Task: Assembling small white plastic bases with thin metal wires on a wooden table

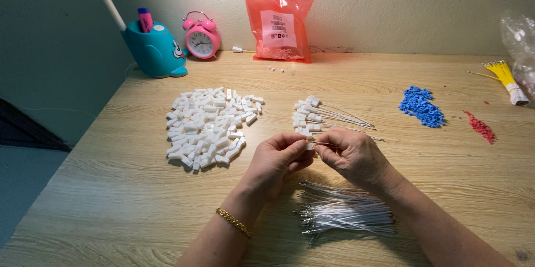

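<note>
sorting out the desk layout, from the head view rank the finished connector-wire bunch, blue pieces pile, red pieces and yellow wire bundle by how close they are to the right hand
From the right hand:
1. finished connector-wire bunch, just above the hand
2. blue pieces pile, up and to the right
3. red pieces, farther right
4. yellow wire bundle, far right near the desk's back edge

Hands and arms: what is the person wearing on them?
Both arms are bare, with no sleeves showing. The left hand has a thin gold bead bracelet around its wrist. The right hand wears nothing: no ring, watch or glove shows on either hand.
</note>
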